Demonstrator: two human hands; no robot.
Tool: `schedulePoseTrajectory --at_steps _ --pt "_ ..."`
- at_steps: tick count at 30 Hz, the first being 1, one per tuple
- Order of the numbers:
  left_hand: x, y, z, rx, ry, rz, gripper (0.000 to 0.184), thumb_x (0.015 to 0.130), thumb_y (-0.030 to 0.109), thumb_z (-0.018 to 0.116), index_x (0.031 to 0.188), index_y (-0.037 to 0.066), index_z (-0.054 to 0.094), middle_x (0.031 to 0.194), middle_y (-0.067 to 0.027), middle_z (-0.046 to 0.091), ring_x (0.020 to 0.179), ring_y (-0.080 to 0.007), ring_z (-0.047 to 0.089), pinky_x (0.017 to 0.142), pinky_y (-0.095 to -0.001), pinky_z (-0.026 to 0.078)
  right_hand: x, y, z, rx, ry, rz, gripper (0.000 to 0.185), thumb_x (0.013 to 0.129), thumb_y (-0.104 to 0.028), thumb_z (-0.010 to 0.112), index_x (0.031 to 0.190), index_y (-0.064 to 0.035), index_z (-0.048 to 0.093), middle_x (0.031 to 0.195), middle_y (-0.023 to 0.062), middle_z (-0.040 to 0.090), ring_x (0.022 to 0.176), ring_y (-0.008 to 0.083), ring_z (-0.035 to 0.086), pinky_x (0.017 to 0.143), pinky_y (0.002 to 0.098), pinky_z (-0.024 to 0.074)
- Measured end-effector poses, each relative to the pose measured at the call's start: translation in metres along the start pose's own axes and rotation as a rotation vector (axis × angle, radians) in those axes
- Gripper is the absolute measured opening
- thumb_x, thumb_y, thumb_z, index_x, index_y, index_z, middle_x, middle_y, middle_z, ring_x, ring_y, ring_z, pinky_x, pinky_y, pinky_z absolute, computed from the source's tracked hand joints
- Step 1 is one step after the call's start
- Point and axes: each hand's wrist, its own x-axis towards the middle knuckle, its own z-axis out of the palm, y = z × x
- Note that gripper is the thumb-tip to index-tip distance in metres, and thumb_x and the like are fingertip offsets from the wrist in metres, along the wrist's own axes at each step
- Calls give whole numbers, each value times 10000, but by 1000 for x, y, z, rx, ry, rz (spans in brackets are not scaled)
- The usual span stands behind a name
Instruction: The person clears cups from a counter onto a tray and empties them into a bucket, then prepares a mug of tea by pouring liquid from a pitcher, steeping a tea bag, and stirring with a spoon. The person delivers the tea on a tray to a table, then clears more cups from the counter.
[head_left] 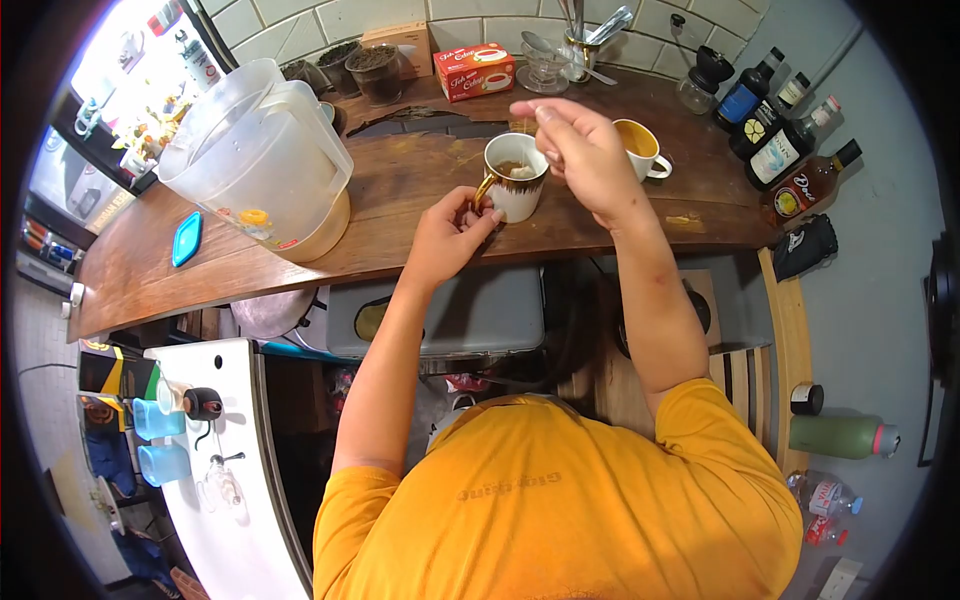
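A white mug (517, 196) with gold streaks and a gold handle stands on the wooden counter (400, 190), with brown liquid and a pale tea bag inside. My left hand (452, 228) has its fingers wrapped round the mug's handle. Above and to the right of the rim, my right hand (580, 150) is closed in a pinch; a thin string seems to run from its fingertips down to the mug, though what it holds is too small to make out. Behind that hand is a white cup (655, 163) with a yellow inside.
A large clear plastic pitcher (255, 160) stands at the left, beside a blue lid (187, 239). Behind are potted soil cups (375, 78), a red tea box (475, 72) and a spoon holder (580, 55). Several bottles (785, 150) line the right wall.
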Motion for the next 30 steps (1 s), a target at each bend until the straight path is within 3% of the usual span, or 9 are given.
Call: schedulePoseTrajectory --at_steps 7,9,10,12,30 --pt "-1 3 0 -9 -3 -3 139 838 108 694 877 28 587 685 83 448 610 -15 365 550 -185 325 11 -56 -3 -2 -10 -165 312 990 -213 443 1120 14 613 648 -51 455 584 28 385 541 203 342" --pt "-1 4 1 -9 -7 -10 140 838 108 694 880 26 588 687 83 448 611 -15 365 552 -184 327 14 -65 2 -77 12 -173 316 1000 -200 426 1172 3 597 630 -81 362 558 11 285 504 179 247" --pt "-1 4 0 -9 -7 -17 141 838 107 694 883 25 588 690 83 449 611 -15 365 553 -184 328 16 -67 1 -76 12 -174 316 1000 -200 426 1172 3 597 630 -81 362 558 11 285 504 179 247" --pt "-1 3 0 -9 -4 -16 140 838 106 694 884 25 589 689 83 448 611 -15 363 554 -183 329 20 -70 0 -48 -44 -177 294 1010 -164 405 1158 45 550 679 -46 442 590 40 377 553 187 343" --pt "-1 2 -1 -60 -35 -20 123 848 83 681 902 23 588 681 86 449 601 -6 357 544 -175 318 25 -70 0 -112 -22 -202 282 1004 -160 425 1098 53 584 657 -54 421 592 40 374 549 188 325"
